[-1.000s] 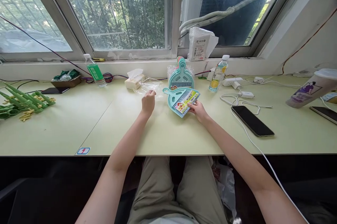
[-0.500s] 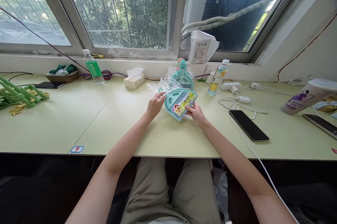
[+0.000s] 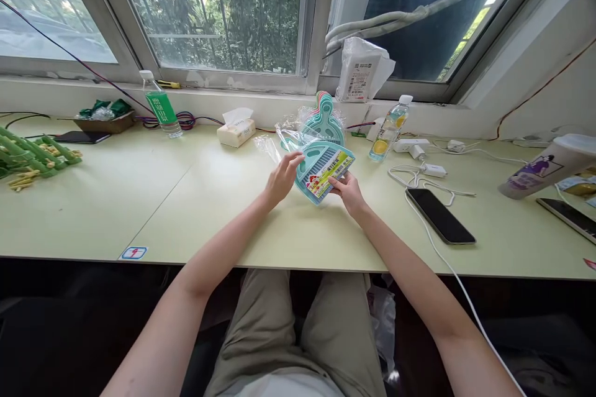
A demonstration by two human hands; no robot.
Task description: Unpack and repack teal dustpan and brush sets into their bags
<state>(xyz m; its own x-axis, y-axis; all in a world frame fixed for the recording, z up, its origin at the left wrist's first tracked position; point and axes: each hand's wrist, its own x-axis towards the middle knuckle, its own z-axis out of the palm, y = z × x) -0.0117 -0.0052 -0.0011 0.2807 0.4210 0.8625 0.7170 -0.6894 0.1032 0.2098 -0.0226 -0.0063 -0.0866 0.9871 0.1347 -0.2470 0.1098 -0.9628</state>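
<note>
A teal dustpan with a brush set into it (image 3: 310, 164) is held up over the table, tilted, with a yellow-and-red printed card across its bristles. My right hand (image 3: 349, 192) pinches its lower right edge, thumb on top of the card. On the other side, the fingers of my left hand (image 3: 283, 178) are curled against the dustpan's left rim; the thumb is partly hidden. Clear plastic wrap (image 3: 270, 147) spreads out behind and left of the dustpan. Just beyond it lies a stack of teal dustpans (image 3: 325, 117) in clear wrap, with some reddish edges showing.
Behind stand a tissue pack (image 3: 236, 130), a green-labelled bottle (image 3: 161, 105) and a lemon-printed bottle (image 3: 390, 130). To the right are a phone (image 3: 440, 215), white cables (image 3: 414, 179) and a leaning cup (image 3: 544, 167). Green plastic pieces (image 3: 37, 158) lie far left.
My left hand has shifted from pinching near the wrap at the upper left corner to the dustpan's left rim. My right hand keeps its grip. The view has tilted slightly.
</note>
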